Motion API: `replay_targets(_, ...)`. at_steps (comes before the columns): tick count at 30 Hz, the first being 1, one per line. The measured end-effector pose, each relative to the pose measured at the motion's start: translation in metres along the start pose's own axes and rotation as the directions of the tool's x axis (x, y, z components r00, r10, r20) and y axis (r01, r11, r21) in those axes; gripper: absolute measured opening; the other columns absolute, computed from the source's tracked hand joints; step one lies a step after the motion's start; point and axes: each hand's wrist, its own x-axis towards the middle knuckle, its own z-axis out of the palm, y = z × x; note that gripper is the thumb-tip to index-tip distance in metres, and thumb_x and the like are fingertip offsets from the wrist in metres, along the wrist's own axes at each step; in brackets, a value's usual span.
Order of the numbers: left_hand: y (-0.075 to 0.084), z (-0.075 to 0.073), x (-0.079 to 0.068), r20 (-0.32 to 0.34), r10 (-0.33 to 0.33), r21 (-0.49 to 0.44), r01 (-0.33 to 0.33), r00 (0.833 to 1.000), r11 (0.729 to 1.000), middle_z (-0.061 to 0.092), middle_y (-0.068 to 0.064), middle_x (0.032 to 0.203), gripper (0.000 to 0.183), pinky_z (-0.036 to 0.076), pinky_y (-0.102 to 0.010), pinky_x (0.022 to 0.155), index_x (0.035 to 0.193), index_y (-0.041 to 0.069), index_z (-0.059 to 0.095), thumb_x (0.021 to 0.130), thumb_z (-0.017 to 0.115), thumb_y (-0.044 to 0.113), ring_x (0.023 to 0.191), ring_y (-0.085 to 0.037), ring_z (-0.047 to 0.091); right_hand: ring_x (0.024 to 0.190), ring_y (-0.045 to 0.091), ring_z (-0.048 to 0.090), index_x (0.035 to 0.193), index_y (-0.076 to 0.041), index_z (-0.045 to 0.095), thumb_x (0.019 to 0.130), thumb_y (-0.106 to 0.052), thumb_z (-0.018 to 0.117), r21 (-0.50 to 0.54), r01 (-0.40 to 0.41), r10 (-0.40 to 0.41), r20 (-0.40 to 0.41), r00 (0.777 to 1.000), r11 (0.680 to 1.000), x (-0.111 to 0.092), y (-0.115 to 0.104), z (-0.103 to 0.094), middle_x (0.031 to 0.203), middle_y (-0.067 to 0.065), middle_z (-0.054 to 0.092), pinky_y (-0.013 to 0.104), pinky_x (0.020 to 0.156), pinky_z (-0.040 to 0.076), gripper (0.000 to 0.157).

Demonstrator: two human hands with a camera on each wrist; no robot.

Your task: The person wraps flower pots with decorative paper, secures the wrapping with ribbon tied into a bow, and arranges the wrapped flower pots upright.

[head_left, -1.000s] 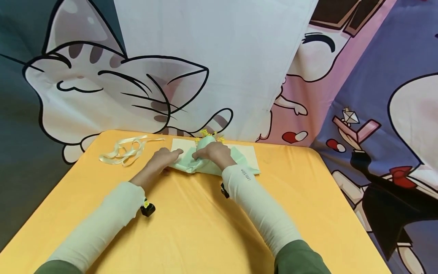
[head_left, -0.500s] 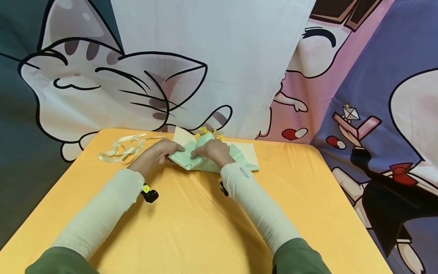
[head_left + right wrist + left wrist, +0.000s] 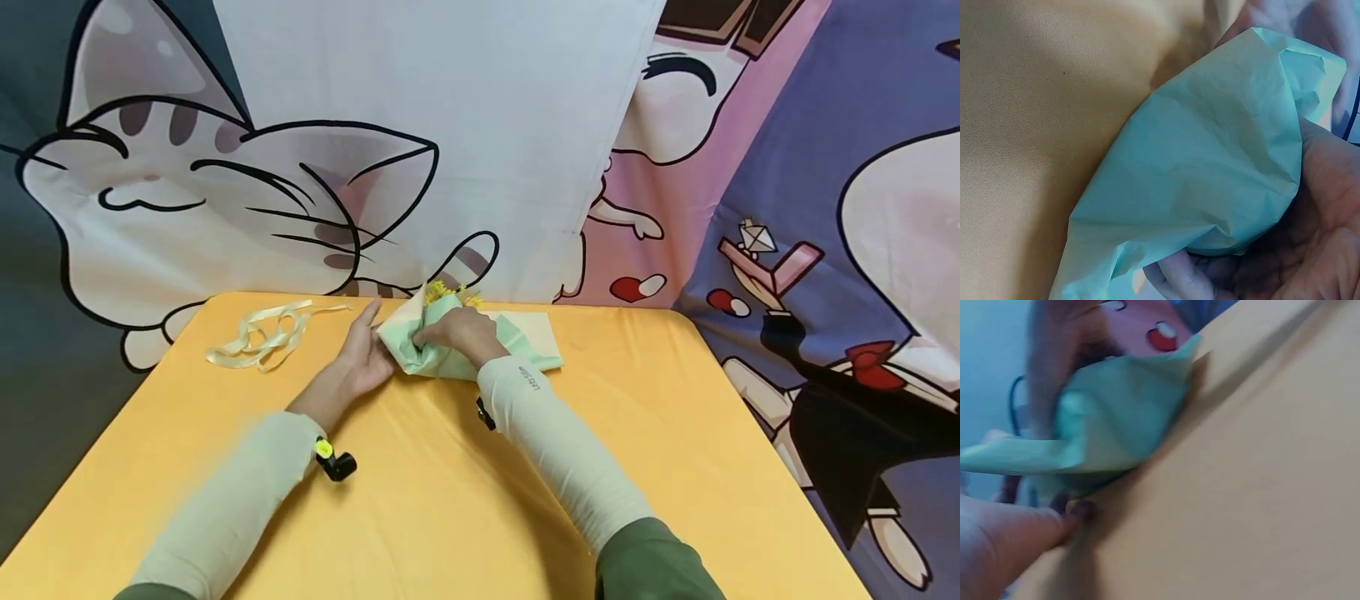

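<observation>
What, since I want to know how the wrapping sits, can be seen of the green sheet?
The green sheet is pale mint, thin and paper-like, with creases and folds. It lies bunched near the far edge of the yellow tabletop, its left side lifted, its right end spread beside a cream layer. Yellow flowers show behind it. The right hand grips it at a fold; the left hand is by its left corner, contact unclear.

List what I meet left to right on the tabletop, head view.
Pale yellow ribbon → left hand → right hand. Green paper and yellow flowers overlap the right hand's span, so unranked.
</observation>
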Motion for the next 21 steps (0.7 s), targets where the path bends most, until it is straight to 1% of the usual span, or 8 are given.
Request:
replay_targets(2, -0.013, 0.002, -0.003, 0.052, 0.034, -0.170, -0.024, 0.998, 0.985, 0.007, -0.002, 0.192, 0.093, 0.006, -0.041, 0.147, 0.183, 0.021, 0.005, 0.113, 0.021, 0.079, 0.178, -0.019, 0.008, 0.149, 0.030, 0.057, 0.160, -0.013, 0.061, 0.082, -0.087, 0.078, -0.030, 0.005, -0.005, 0.008, 1.000, 1.000, -0.015, -0.003, -0.006, 0.173, 0.009, 0.053, 0.046, 0.126, 0.047, 0.109)
replay_targets(4, -0.023, 0.007, -0.005, 0.084, 0.086, -0.263, -0.061, 0.993, 0.963, 0.008, 0.001, 0.192, 0.096, 0.004, -0.042, 0.147, 0.184, 0.026, 0.005, 0.109, 0.015, 0.085, 0.179, -0.018, 0.007, 0.149, 0.028, 0.056, 0.161, -0.013, 0.060, 0.084, -0.083, 0.078, -0.038, -0.004, 0.006, 0.033, 0.999, 0.999, -0.032, -0.006, -0.016, 0.173, 0.008, 0.054, 0.044, 0.127, 0.046, 0.106)
replay_targets(6, -0.030, 0.012, -0.007, 0.092, 0.126, -0.304, -0.093, 0.988, 0.948, 0.013, 0.003, 0.191, 0.099, 0.006, -0.044, 0.147, 0.183, 0.029, 0.008, 0.105, 0.012, 0.090, 0.178, -0.018, 0.010, 0.149, 0.027, 0.055, 0.166, -0.013, 0.054, 0.085, -0.082, 0.078, -0.039, -0.032, 0.035, 0.073, 0.997, 0.999, -0.046, -0.009, -0.026, 0.174, 0.008, 0.052, 0.041, 0.127, 0.046, 0.109)
replay_targets(10, -0.033, 0.019, -0.007, 0.096, 0.151, -0.286, -0.118, 0.984, 0.951, 0.015, 0.001, 0.191, 0.110, 0.007, -0.046, 0.147, 0.184, 0.028, 0.007, 0.098, 0.009, 0.098, 0.178, -0.020, 0.011, 0.149, 0.025, 0.053, 0.173, -0.010, 0.038, 0.086, -0.078, 0.078, -0.007, -0.099, 0.098, 0.181, 0.979, 0.995, -0.059, -0.013, -0.043, 0.174, 0.009, 0.048, 0.038, 0.125, 0.049, 0.117)
replay_targets(15, -0.033, 0.020, -0.005, 0.088, 0.140, -0.254, -0.113, 0.986, 0.961, 0.014, 0.001, 0.191, 0.113, 0.007, -0.045, 0.147, 0.184, 0.028, 0.006, 0.096, 0.005, 0.099, 0.178, -0.020, 0.011, 0.162, 0.031, 0.044, 0.180, -0.012, 0.017, 0.101, -0.072, 0.059, 0.170, -0.096, 0.019, 0.405, 0.914, 0.981, -0.056, -0.008, -0.053, 0.183, 0.011, 0.033, 0.049, 0.133, 0.045, 0.108)
replay_targets(17, -0.033, 0.019, -0.004, 0.077, 0.138, -0.244, -0.116, 0.987, 0.963, 0.016, 0.001, 0.191, 0.112, 0.009, -0.044, 0.147, 0.184, 0.028, 0.006, 0.097, 0.005, 0.098, 0.178, -0.020, 0.013, 0.160, 0.037, 0.047, 0.180, -0.014, 0.020, 0.102, -0.068, 0.054, 0.234, -0.111, 0.001, 0.427, 0.904, 0.966, -0.051, -0.004, -0.056, 0.182, 0.014, 0.034, 0.055, 0.129, 0.049, 0.101)
replay_targets(18, -0.034, 0.019, -0.004, 0.074, 0.135, -0.236, -0.114, 0.988, 0.965, 0.017, 0.001, 0.191, 0.111, 0.009, -0.043, 0.147, 0.184, 0.028, 0.007, 0.097, 0.006, 0.098, 0.178, -0.020, 0.014, 0.156, 0.039, 0.051, 0.179, -0.014, 0.023, 0.101, -0.066, 0.055, 0.257, -0.124, 0.006, 0.418, 0.908, 0.958, -0.049, -0.002, -0.058, 0.180, 0.015, 0.037, 0.057, 0.125, 0.053, 0.099)
replay_targets(21, -0.034, 0.020, -0.004, 0.086, 0.120, -0.172, -0.104, 0.989, 0.980, 0.015, 0.000, 0.191, 0.111, 0.008, -0.043, 0.147, 0.184, 0.029, 0.005, 0.097, 0.007, 0.098, 0.178, -0.020, 0.013, 0.134, 0.039, 0.064, 0.172, -0.016, 0.035, 0.098, -0.056, 0.063, 0.289, -0.176, 0.045, 0.408, 0.912, 0.941, -0.044, 0.006, -0.063, 0.166, 0.020, 0.051, 0.053, 0.109, 0.063, 0.089)
